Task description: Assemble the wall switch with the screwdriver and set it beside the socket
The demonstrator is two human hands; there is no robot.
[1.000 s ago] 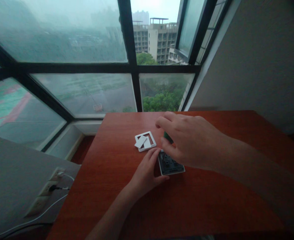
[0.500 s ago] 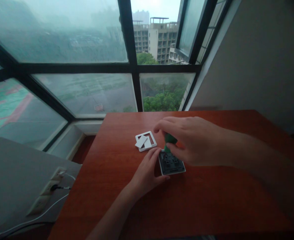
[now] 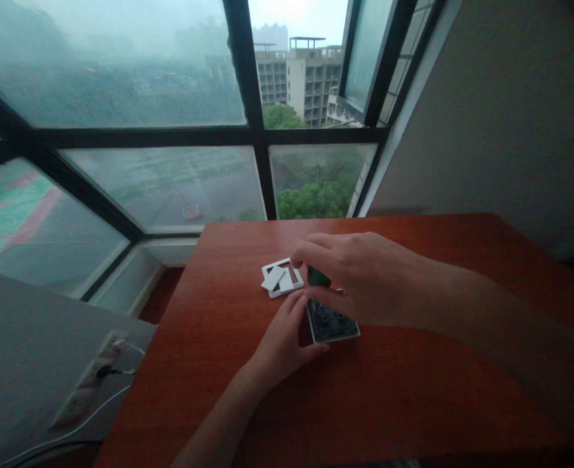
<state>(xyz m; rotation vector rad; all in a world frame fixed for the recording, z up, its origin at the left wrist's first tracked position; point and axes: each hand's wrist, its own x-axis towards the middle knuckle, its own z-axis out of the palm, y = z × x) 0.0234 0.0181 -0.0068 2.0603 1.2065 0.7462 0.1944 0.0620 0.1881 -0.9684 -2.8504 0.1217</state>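
The module [image 3: 334, 325] lies on the counter [image 3: 389, 396], clasped between the left hand's [image 3: 287, 328] fingers and thumb. The right hand's [image 3: 359, 276] fingers grip a green tool [image 3: 318, 277] above it, tip hidden. Apparent step: tool work. Next move calls for firm bracing.

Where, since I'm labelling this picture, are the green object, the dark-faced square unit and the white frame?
Green object [image 3: 318, 277]: head view, middle of its visible part.
Dark-faced square unit [image 3: 333, 323]: head view, on its dark face.
White frame [image 3: 297, 276]: head view, right side of its rim.

Single head-worn view, angled forward and down, close above the table [image 3: 389, 396], window [image 3: 194, 138] ahead
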